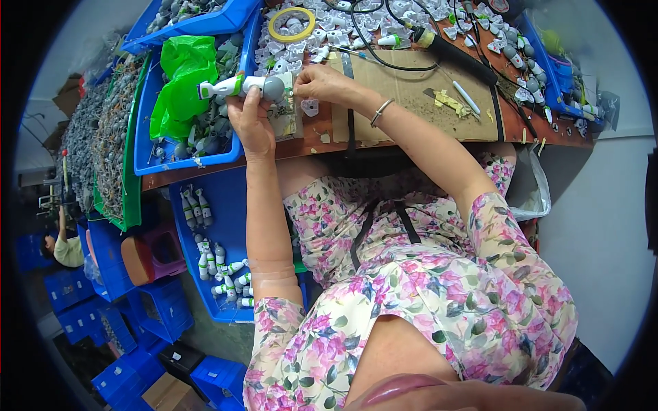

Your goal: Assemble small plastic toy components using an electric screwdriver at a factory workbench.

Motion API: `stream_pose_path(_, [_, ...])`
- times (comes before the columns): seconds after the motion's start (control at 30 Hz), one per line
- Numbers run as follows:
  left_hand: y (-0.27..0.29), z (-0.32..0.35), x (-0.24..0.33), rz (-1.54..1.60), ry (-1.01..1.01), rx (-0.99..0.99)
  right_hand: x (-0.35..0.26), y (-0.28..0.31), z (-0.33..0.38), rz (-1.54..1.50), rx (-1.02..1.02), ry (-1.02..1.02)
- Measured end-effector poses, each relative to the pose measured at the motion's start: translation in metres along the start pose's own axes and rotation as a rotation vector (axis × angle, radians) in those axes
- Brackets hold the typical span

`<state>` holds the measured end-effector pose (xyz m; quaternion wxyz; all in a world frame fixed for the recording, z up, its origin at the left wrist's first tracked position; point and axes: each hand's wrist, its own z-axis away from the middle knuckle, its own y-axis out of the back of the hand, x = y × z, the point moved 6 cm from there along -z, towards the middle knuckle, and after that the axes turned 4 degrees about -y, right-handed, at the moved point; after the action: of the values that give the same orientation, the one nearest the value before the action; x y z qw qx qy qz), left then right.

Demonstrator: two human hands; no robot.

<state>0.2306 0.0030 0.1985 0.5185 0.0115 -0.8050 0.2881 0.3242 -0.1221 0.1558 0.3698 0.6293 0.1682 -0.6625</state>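
My left hand is closed around a white, bottle-shaped handheld device with a rounded grey head and a green band. It lies sideways above the table's edge, grey head to the right. Just right of that head, my right hand has its fingertips pinched together; whatever they may hold is too small to make out. Below the hands is a small pale, flat-topped block or box. To the left, a blue bin contains grey parts and a crumpled bright green plastic bag.
A cardboard sheet carries a white pen and yellow scraps. Beyond lie a black-handled corded tool, a yellow tape roll and many white shells. Similar devices fill part of a lower blue bin. Another person is far left.
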Motion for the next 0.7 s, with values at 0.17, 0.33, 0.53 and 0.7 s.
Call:
stream_pose_path(0.17, [0.0,0.003,-0.002,0.025,0.03,-0.045,-0.009,-0.001,0.004,0.148,0.022,0.036])
stream_pose_path(0.33, [0.002,-0.001,-0.01,0.051,0.031,-0.038,0.003,0.003,-0.003,0.165,0.047,0.093])
stream_pose_path(0.53, [-0.009,0.003,-0.004,-0.025,0.022,-0.092,0.009,0.023,0.012,0.015,0.081,0.105])
stream_pose_path(0.7, [-0.011,0.013,0.004,-0.049,0.019,-0.121,-0.013,0.085,0.108,0.382,0.474,0.255])
